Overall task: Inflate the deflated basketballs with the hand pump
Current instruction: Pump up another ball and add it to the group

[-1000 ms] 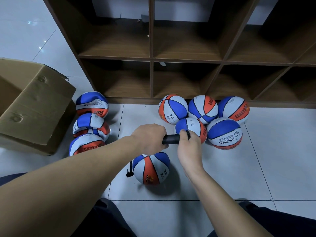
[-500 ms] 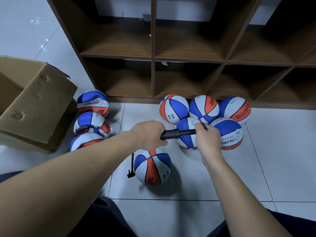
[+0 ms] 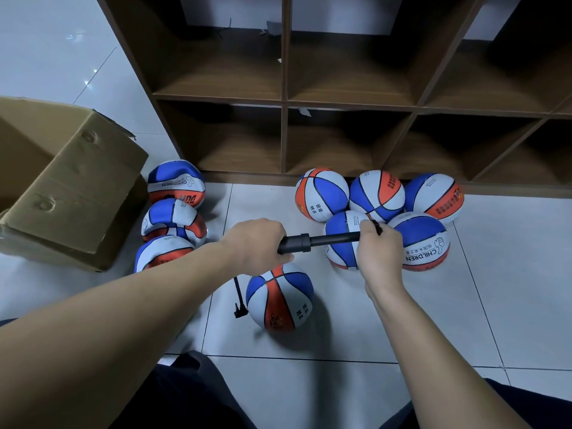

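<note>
Looking down from my head, I see both my arms reaching out over the white floor tiles (image 3: 510, 305). My left hand (image 3: 257, 241) is curled tight around the fat black body of the hand pump (image 3: 294, 243). My right hand (image 3: 379, 246) is wrapped around the pump's handle at the other end, and the thin black rod (image 3: 335, 239) shows between my hands — the pump is pulled out long. The pump lies sideways in the air above the floor.

Just below my left hand sits one basketball (image 3: 280, 297), blue, white and orange, on the tiles. A thin black hose (image 3: 238, 300) hangs down from under my left hand to the ball's left side. I cannot tell if its tip is inside the ball.

Five round balls (image 3: 377, 196) huddle together by the bottom of the brown wooden shelf (image 3: 283, 100), behind my right hand. Three squashed, flat-looking balls (image 3: 173, 221) lie in a row on the left — right next to a cardboard box (image 3: 71, 193).
</note>
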